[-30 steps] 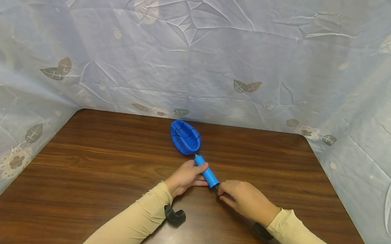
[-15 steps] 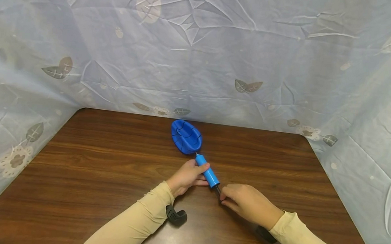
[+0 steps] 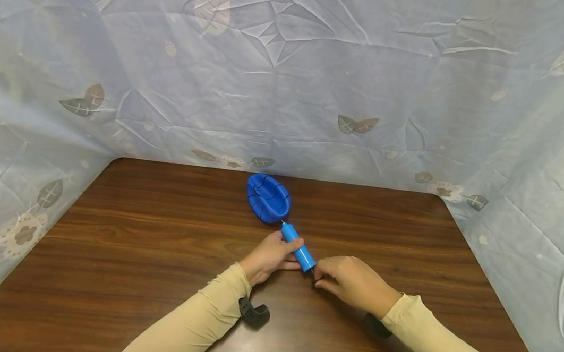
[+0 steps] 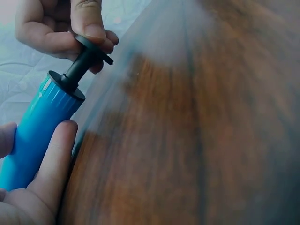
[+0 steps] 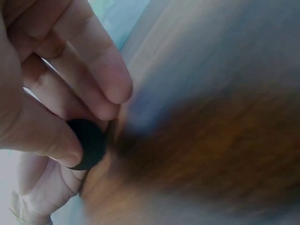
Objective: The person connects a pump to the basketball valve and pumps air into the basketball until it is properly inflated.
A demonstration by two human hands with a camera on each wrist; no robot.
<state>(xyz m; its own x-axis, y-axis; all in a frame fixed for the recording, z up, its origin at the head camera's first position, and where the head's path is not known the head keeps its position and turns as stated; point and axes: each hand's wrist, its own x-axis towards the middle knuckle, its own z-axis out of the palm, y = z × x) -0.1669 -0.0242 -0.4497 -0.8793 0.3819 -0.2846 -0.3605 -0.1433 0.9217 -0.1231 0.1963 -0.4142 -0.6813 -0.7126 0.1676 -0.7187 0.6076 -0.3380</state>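
A small light-blue hand pump [image 3: 299,247] slants across the middle of the table, its tip toward the far side. My left hand [image 3: 268,256] grips the barrel between thumb and fingers. At the near end, my right hand [image 3: 353,285] pinches the black pump handle [image 4: 93,50]; a short length of black rod shows in the left wrist view. The handle's round end [image 5: 92,143] is partly covered by the thumb in the right wrist view. A thin needle [image 3: 283,222] joins the pump to a deflated dark-blue ball [image 3: 267,197] with black lines, caved in on top.
The brown wood-grain table [image 3: 165,217] carries the ball and lies beneath both hands. A pale grey-blue patterned cloth [image 3: 305,92] hangs along its back and sides. Dark straps [image 3: 254,313] sit at the wrists.
The right hand drew the pump handle back, baring more rod half a second ago, then pushed it in toward the barrel. The left hand and ball have stayed nearly still.
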